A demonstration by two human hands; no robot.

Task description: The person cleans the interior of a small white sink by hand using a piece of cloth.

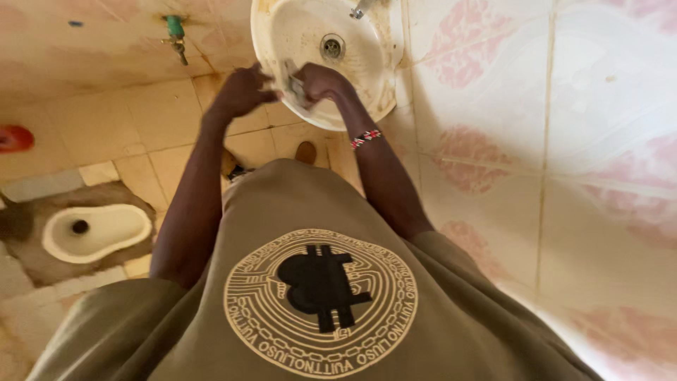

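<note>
A stained white wash basin [374, 85] is fixed to the tiled wall, with a metal drain [332, 46] in its bowl. Both my hands are over its near rim. My right hand [321, 81], with a beaded bracelet [365, 138] on the wrist, is closed around a small grey object [293, 83]; I cannot tell what it is. My left hand [243, 90] is curled shut just left of it, fingertips close to the object. Whether it also grips the object is unclear.
A metal tap [360, 8] sits at the basin's far edge. A white squat toilet [95, 229] lies in the floor at the left. A green valve [175, 32] and a red object [14, 137] are further left. A pink-patterned tiled wall [564, 141] is close on the right.
</note>
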